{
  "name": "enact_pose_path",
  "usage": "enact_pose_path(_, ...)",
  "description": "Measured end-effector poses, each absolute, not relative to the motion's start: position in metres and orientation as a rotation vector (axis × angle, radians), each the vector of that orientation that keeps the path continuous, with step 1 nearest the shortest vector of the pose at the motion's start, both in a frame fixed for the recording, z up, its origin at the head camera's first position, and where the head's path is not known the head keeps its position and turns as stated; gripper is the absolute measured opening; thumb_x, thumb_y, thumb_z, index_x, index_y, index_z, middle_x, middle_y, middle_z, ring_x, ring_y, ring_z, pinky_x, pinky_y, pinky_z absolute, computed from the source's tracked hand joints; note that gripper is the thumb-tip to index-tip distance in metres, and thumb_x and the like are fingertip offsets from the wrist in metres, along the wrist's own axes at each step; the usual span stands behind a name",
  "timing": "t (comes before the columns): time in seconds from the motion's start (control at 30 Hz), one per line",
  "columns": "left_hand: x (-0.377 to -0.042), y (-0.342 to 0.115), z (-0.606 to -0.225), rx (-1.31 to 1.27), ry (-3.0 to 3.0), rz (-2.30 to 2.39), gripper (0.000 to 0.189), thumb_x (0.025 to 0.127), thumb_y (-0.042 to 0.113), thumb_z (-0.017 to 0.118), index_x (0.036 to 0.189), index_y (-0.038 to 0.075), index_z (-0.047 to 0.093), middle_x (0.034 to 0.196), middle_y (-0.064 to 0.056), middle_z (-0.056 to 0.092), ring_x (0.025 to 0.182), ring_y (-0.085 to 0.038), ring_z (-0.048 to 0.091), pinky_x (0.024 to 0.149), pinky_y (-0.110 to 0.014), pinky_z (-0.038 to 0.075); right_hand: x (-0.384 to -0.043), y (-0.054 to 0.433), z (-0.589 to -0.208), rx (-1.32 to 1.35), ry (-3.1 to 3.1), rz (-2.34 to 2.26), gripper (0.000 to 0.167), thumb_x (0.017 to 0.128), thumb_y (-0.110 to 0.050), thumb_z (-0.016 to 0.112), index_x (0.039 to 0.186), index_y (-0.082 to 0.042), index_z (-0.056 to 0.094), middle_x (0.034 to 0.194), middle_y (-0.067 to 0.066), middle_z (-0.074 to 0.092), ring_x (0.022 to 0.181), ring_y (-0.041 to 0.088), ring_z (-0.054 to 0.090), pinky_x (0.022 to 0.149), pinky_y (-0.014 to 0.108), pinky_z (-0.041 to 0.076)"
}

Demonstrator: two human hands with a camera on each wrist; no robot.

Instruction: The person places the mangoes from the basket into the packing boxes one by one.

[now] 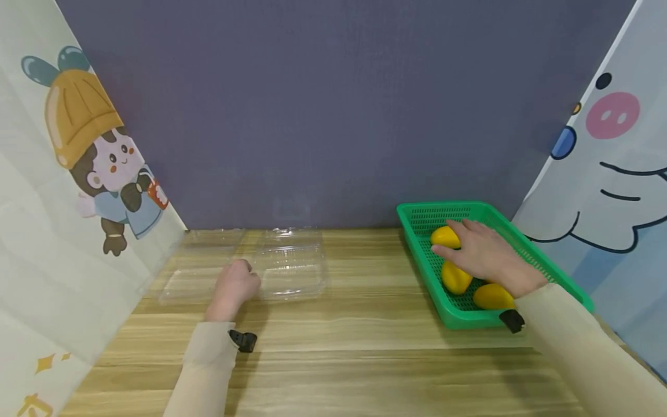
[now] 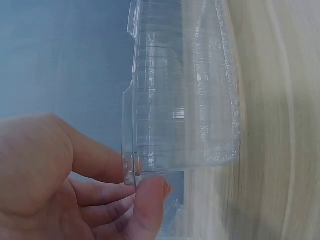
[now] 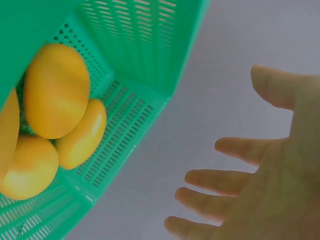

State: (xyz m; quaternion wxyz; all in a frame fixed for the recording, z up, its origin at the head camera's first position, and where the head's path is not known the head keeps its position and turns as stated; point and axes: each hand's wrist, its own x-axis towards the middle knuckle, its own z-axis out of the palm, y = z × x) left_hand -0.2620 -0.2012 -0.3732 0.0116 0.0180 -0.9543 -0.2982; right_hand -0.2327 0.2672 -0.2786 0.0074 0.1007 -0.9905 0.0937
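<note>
Two clear plastic clamshell boxes lie with lids raised on the table's left side. My left hand (image 1: 237, 285) pinches the rim of the right-hand clear box (image 1: 292, 277) at its left edge. In the left wrist view, the thumb and index finger (image 2: 97, 160) grip a corner of that ribbed box. The other clear box (image 1: 190, 284) is to the left of this hand. My right hand (image 1: 476, 250) is spread over a green plastic basket (image 1: 448, 315), thumb and fingers apart, holding nothing. Several yellow mangoes (image 1: 456, 278) lie in the basket, partly hidden beneath this hand and wrist.
A wooden table (image 1: 354, 347) carries the boxes and basket. A dark grey panel (image 1: 339, 116) stands along its back edge. Pale cartoon-printed sheets (image 1: 36, 191) flank both sides, the right one close beside the basket.
</note>
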Motion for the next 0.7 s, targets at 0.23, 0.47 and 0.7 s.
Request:
enact_pose_path(0.23, -0.264, -0.198, -0.374, 0.023, -2.968, -0.886, 0.044, 0.084, 0.007, 0.052, 0.122, -0.014, 0.061, 0.126, -0.035, 0.061, 0.104, -0.044, 0.061, 0.091, -0.059, 0.053, -0.234, 0.278, -0.282, 0.312, -3.123, 0.307, 0.09, 0.101, -0.062, 0.048, 0.155, 0.008, 0.029, 0.153, 0.041, 0.026, 0.139, 0.061, 0.024, 0.111, 0.075, 0.024)
enact_pose_path(0.47, -0.266, -0.194, -0.374, 0.055, -2.946, -0.951, 0.037, 0.09, 0.013, 0.056, 0.117, -0.01, 0.064, 0.11, -0.026, 0.069, 0.091, -0.034, 0.064, 0.079, -0.048, 0.055, -0.232, 0.294, -0.286, 0.299, -3.166, 0.289, 0.098, 0.098, -0.069, 0.044, 0.154, 0.01, 0.028, 0.152, 0.043, 0.025, 0.138, 0.062, 0.023, 0.11, 0.076, 0.024)
enact_pose_path(0.7, -0.266, -0.192, -0.378, 0.082, -2.888, -1.21, 0.028, 0.093, 0.009, 0.057, 0.113, -0.01, 0.064, 0.07, -0.011, 0.068, 0.06, -0.021, 0.064, 0.062, -0.032, 0.052, -0.23, 0.309, -0.29, 0.25, -3.199, 0.288, 0.1, 0.098, -0.07, 0.043, 0.153, 0.012, 0.028, 0.152, 0.044, 0.023, 0.137, 0.063, 0.023, 0.107, 0.078, 0.025)
